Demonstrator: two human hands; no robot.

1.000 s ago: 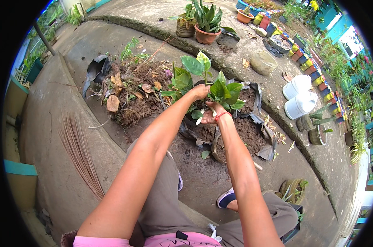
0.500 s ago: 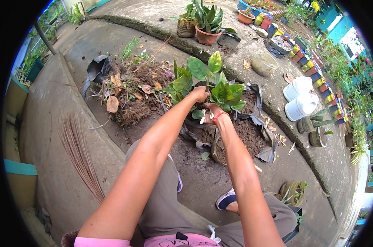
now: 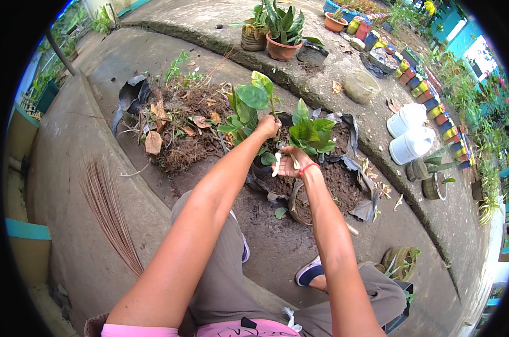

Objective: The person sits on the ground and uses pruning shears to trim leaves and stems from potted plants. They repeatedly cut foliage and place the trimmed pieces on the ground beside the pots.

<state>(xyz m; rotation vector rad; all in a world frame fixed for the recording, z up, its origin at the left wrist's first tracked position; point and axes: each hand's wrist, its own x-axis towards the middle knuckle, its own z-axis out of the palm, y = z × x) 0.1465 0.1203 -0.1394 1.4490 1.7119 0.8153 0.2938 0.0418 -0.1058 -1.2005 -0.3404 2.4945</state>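
My left hand (image 3: 268, 127) is closed on the stem of a leafy plant (image 3: 253, 96) with large green and yellowish leaves. My right hand (image 3: 290, 162), a red band at its wrist, is cupped palm-up lower down, its fingers curled by pale elongated pieces (image 3: 276, 164) that it appears to hold; their nature is unclear. A second leafy plant (image 3: 308, 132) stands just above it. Both plants rise from dark containers of soil, their bases largely hidden. Beside and below them lies loose brown soil (image 3: 336, 188) in torn black bags (image 3: 364, 208).
Left is a heap of soil, roots and dry leaves (image 3: 181, 140); a stick broom (image 3: 108, 213) lies on the concrete. A raised ledge (image 3: 378, 135) holds potted plants (image 3: 282, 49) and two white jugs (image 3: 410, 145). Coloured edging blocks line the right; another pot (image 3: 399, 263) is near my foot.
The plant in my left hand has leaned leftward, with that hand shifting slightly the same way. My right hand has moved slightly down and right from the stem, carrying the pale pieces.
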